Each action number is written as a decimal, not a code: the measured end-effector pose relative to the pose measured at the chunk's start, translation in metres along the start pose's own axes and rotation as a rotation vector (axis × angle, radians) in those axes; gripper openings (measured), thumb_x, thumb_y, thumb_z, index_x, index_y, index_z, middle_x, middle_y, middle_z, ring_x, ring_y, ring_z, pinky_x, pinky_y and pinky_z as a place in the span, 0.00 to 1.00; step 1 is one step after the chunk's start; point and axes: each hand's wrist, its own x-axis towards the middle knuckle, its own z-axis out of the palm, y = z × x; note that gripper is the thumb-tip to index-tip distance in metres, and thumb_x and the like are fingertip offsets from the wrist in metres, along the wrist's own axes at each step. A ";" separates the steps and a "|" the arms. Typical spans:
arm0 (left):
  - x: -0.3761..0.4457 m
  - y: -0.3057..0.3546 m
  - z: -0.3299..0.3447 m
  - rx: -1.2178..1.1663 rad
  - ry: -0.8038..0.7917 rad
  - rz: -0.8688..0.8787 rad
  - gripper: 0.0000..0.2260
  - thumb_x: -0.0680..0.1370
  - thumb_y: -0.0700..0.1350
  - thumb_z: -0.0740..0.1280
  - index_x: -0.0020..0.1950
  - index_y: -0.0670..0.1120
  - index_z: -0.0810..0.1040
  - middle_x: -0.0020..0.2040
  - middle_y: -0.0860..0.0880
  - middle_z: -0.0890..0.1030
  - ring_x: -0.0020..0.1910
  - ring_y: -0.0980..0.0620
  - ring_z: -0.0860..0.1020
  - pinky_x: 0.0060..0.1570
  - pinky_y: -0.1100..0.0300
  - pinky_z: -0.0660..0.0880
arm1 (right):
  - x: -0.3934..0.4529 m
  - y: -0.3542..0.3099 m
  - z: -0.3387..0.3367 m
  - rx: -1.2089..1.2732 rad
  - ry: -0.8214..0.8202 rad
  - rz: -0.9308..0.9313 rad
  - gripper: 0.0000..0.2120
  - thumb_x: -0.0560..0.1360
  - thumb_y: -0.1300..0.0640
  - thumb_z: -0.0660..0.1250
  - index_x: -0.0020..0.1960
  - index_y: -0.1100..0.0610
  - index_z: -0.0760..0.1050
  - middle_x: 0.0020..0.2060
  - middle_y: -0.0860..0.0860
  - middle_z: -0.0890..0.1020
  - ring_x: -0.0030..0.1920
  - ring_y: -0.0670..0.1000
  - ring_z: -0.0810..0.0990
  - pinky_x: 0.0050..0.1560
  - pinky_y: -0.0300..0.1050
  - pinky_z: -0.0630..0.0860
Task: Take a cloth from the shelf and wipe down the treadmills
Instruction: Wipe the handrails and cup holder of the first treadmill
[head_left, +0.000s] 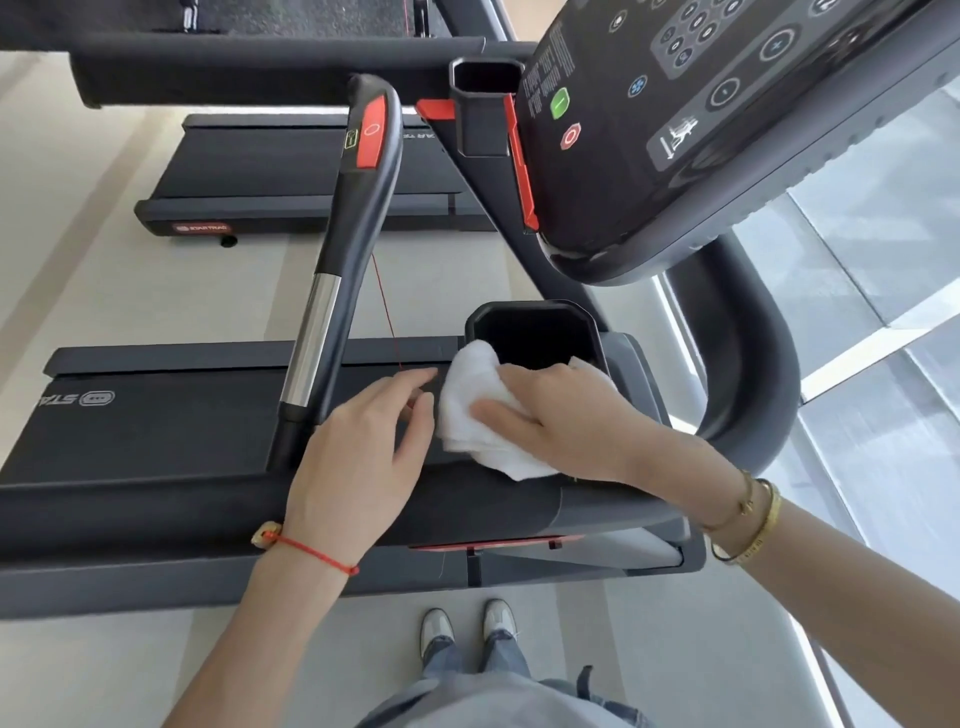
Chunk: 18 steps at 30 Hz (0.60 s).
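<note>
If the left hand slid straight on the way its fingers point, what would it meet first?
Probably the white cloth that the right hand holds; the left hand's fingertips already lie just beside its edge, though depth is unclear.

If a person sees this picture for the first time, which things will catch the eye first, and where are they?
The white cloth in the centre stands out against the dark treadmill; the right hand holds it beside the black cup holder, with the left hand resting next to it. The red stop panel on the handrail, upper middle, and the green and red buttons on the console, upper right, draw the eye next.
</note>
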 end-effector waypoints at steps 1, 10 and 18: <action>0.001 0.001 0.000 -0.003 -0.006 0.002 0.14 0.81 0.48 0.61 0.65 0.51 0.78 0.50 0.56 0.82 0.46 0.55 0.80 0.48 0.52 0.79 | -0.005 0.004 -0.004 0.007 0.003 -0.042 0.18 0.80 0.41 0.52 0.41 0.54 0.63 0.29 0.48 0.72 0.32 0.56 0.72 0.46 0.48 0.64; 0.024 0.027 0.018 -0.016 -0.036 0.025 0.18 0.82 0.50 0.60 0.71 0.50 0.72 0.58 0.53 0.80 0.51 0.55 0.79 0.51 0.52 0.78 | -0.034 0.038 -0.025 -0.005 0.044 -0.291 0.20 0.80 0.44 0.57 0.54 0.61 0.74 0.43 0.51 0.78 0.43 0.54 0.76 0.44 0.47 0.74; 0.028 0.025 0.025 -0.026 -0.069 -0.010 0.20 0.81 0.50 0.60 0.74 0.52 0.68 0.56 0.52 0.79 0.49 0.52 0.79 0.49 0.50 0.78 | -0.049 0.050 -0.013 -0.203 0.304 -0.316 0.15 0.81 0.54 0.62 0.61 0.63 0.76 0.55 0.54 0.81 0.59 0.54 0.79 0.59 0.48 0.76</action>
